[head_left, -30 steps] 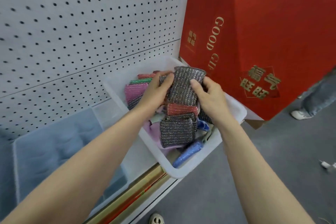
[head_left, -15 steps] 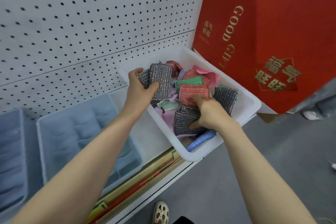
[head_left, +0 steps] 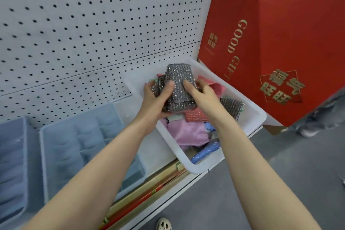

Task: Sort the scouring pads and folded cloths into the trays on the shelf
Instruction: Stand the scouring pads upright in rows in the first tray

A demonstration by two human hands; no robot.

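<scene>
White pegboard [head_left: 93, 24] stands behind the shelf. Both hands hold a stack of grey scouring pads [head_left: 178, 86] above the white bin [head_left: 248, 117]: left hand [head_left: 156, 97] wraps around it, right hand [head_left: 200, 91] pinches its side. Pads look light, squashy and scratchy, so hold the flat sides. Blue trays [head_left: 74, 142] sit open to the left, with room to cross.

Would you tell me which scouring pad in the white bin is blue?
It is the blue scouring pad lying against the near wall of the white bin, beside the right forearm; the other pads visible are grey or red.
</scene>
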